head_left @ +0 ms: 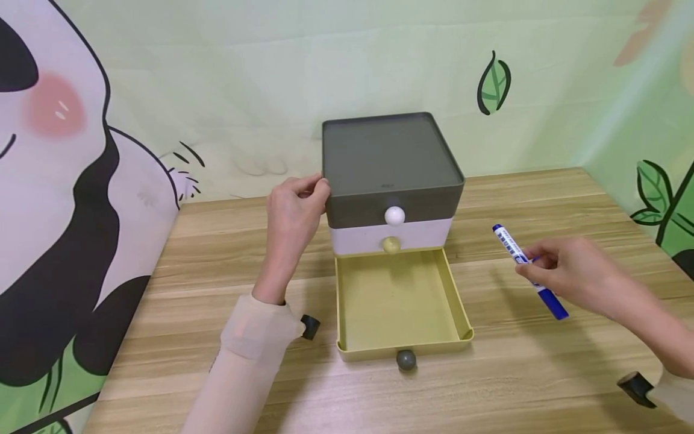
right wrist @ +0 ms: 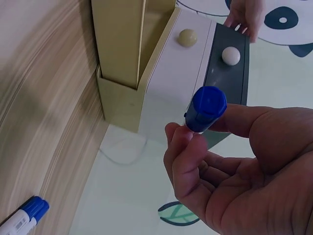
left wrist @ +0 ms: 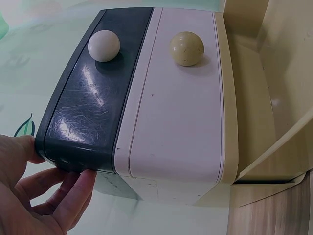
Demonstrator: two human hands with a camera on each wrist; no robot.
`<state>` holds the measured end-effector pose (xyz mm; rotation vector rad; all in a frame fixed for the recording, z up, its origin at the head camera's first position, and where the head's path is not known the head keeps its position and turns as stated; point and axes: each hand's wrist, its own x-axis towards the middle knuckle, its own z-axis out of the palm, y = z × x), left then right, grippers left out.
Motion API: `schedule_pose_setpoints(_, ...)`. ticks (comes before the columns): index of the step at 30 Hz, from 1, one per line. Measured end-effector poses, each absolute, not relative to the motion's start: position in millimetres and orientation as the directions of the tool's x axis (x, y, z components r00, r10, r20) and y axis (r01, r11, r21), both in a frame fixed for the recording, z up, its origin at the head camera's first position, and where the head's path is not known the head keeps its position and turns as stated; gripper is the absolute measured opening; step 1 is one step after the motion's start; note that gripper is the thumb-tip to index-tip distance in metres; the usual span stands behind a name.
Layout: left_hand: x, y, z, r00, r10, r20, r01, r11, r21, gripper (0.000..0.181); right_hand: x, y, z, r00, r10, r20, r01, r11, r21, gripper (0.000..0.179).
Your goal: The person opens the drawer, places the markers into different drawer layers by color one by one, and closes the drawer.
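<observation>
A small stacked drawer box (head_left: 393, 150) stands on the table, with a dark grey top tier, a white middle tier and a yellow bottom drawer (head_left: 401, 301) pulled out toward me. My left hand (head_left: 295, 208) holds the box's front left corner at the grey tier; in the left wrist view its thumb and fingers (left wrist: 76, 198) lie on either side of that corner. Off to the right of the drawer, my right hand (head_left: 577, 271) pinches a blue-and-white marker (head_left: 509, 244) above the table. Its blue cap (right wrist: 208, 105) points at the right wrist camera.
In the right wrist view, another white marker with a blue cap (right wrist: 36, 208) lies on the wooden table (head_left: 179, 313). Round knobs stick out of the tiers, including a grey knob (head_left: 406, 360) on the pulled-out drawer. A printed cloth backdrop (head_left: 244, 90) hangs close behind the box.
</observation>
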<state>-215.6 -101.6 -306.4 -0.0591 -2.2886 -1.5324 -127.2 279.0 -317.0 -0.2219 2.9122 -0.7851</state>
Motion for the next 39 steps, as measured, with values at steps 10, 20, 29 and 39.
schedule_pose_setpoints(10,-215,-102,-306,-0.925,-0.174,0.337,0.243,0.411,0.879,0.031,-123,260,-316,-0.971,-0.228,-0.064,-0.159,0.828,-0.537,0.022)
schedule_pose_setpoints(20,-215,-102,-306,-0.924,-0.176,0.340,0.245,0.413,0.877,0.031,-122,241,-322,-0.957,-0.287,-0.048,-0.216,0.811,-0.544,0.018)
schedule_pose_setpoints(29,-215,-102,-306,-0.924,-0.180,0.339,0.239,0.419,0.876,0.030,-124,224,-331,-0.943,-0.330,-0.046,-0.250,0.793,-0.556,0.016)
schedule_pose_setpoints(39,-214,-102,-306,-0.924,-0.175,0.341,0.241,0.424,0.873,0.031,-124,209,-335,-0.928,-0.364,-0.084,-0.255,0.782,-0.568,0.017)
